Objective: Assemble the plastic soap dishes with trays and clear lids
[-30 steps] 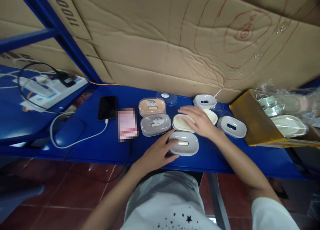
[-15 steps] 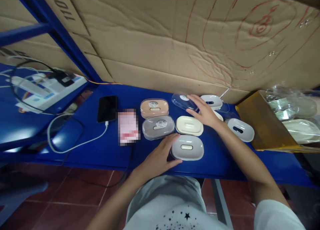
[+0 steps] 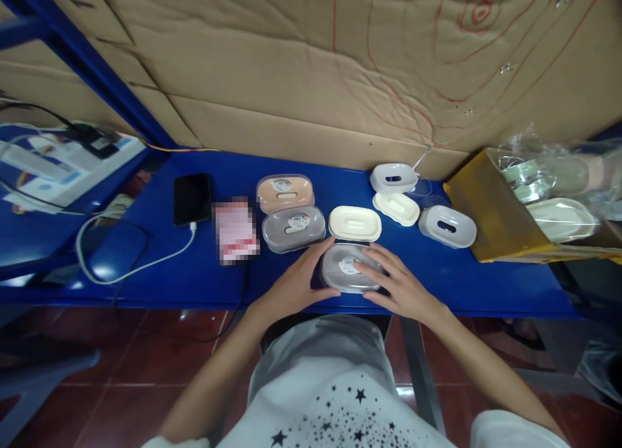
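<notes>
A grey oval soap box (image 3: 335, 278) sits near the table's front edge, covered by a clear lid (image 3: 357, 257) with a round sticker. My left hand (image 3: 300, 281) grips the box's left end between thumb and fingers. From the right, my right hand (image 3: 401, 282) holds the lid, with its fingers over the top and the thumb at the front edge. Just behind lies a cream oval insert (image 3: 354, 223). To the left are a lidded grey soap box (image 3: 293, 230) and a lidded peach soap box (image 3: 285, 194), both with stickers.
On the right are two grey slotted shells (image 3: 449, 226), (image 3: 394, 177) and another cream insert (image 3: 396, 208). A cardboard box (image 3: 471, 201) with bagged parts stands beyond them. Leftward lie a pink pack (image 3: 236, 231), a phone (image 3: 192, 198) on a cable, and a power strip (image 3: 87, 169).
My right hand has brought the clear lid from the back of the table down onto the front grey soap box. My left hand stays at that box's left end.
</notes>
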A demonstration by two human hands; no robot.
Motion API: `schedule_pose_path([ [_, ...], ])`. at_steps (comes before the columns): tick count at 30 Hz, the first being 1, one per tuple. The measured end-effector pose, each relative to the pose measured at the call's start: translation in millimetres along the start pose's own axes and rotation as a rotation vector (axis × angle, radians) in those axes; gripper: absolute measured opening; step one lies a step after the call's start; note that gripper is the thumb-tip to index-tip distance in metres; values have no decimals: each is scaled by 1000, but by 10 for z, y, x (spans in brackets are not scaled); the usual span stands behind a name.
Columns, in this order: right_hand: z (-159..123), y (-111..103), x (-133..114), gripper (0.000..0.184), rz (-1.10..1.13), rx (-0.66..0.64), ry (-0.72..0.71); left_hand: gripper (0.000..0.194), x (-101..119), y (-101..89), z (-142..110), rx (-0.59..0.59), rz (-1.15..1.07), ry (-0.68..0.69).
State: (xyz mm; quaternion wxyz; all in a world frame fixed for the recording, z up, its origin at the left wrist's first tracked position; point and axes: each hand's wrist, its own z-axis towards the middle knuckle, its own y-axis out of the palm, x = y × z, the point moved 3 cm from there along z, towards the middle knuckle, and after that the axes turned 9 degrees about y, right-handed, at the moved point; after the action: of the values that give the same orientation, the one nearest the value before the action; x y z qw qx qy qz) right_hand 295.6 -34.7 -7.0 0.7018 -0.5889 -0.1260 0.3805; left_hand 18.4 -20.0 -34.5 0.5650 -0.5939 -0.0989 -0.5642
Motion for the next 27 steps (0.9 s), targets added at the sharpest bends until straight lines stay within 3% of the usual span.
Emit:
schedule_pose_path([
  [5, -28, 16, -19, 71, -45, 3, -7, 89, 45, -14, 20, -34, -26, 66],
  [8, -30, -9, 28, 68, 37, -36, 4, 78, 40, 12, 5, -61, 41, 68],
  [10, 14, -43, 134, 66, 158, -43, 33, 74, 44, 31, -21, -47, 104, 84],
  [13, 126, -87, 386, 60, 259, 61, 153, 75, 87, 12, -78, 5, 160, 116],
  [15, 189, -73, 528, 58, 205, 95, 219, 75, 142, -58, -99, 25, 179, 129],
  [17, 208, -27, 586, 58, 111, 38, 232, 74, 207, -193, -61, 49, 211, 142],
  [19, 167, 1, 562, 59, 38, -18, 219, 72, 261, -392, 81, 101, 273, 171],
  [22, 16, -37, 438, 58, 2, -19, 226, 70, 240, -721, 525, 145, 378, 195],
  [27, -290, -208, 338, 54, 1, 42, 216, 75, -151, -1047, 1465, 57, 436, 89],
])
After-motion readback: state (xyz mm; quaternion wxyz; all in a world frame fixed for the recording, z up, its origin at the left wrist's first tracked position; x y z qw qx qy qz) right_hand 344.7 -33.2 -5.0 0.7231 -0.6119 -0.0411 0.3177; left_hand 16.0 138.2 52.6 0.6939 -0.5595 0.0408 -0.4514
